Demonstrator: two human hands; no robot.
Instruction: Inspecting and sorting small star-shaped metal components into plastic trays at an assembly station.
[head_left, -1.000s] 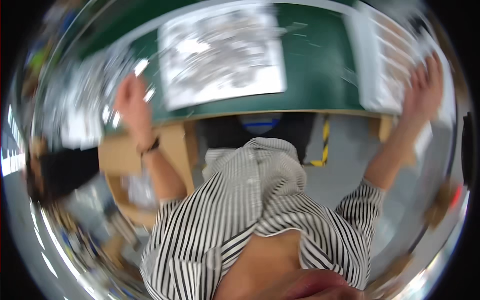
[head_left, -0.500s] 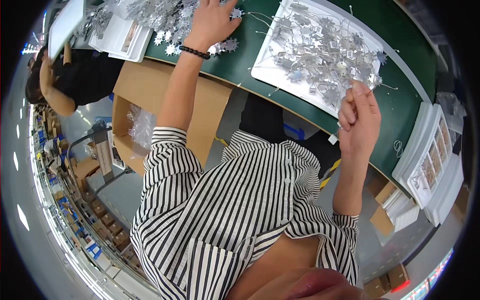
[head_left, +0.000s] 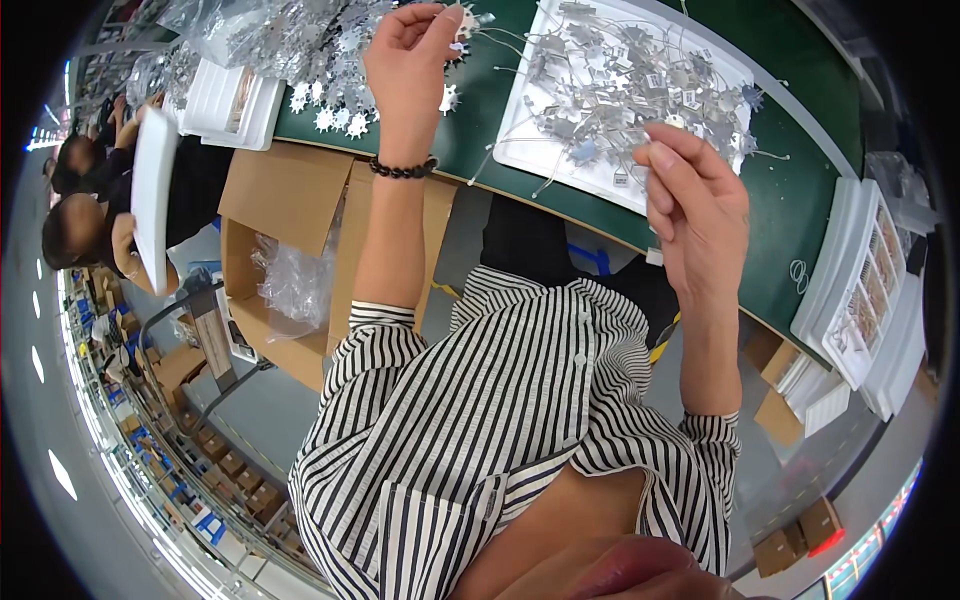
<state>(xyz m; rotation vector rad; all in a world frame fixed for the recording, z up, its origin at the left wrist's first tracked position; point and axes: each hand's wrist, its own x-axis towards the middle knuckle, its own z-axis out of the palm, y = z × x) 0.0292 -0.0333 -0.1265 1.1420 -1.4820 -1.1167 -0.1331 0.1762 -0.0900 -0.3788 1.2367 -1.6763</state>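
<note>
My left hand, a black bead bracelet on its wrist, is closed at the far edge of the pile. Between its thumb and fingertips is a silver gear-shaped piece, partly hidden. Similar flat, toothed silver pieces lie heaped below and left of it. Over the near right edge of a white tray, my right hand is closed in a pinch; what it holds, if anything, is too small to name. Inside the tray lie many silver pieces with thin cords and small labels.
The green table bears stacked white trays at left and more trays at right. An open cardboard box with clear plastic stands below the table's front edge. At left, a person holds a white tray.
My left hand has gone from spread fingers over the pile to a pinch on a silver piece. My right hand has shifted slightly left. The person's white tray at left has come lower.
</note>
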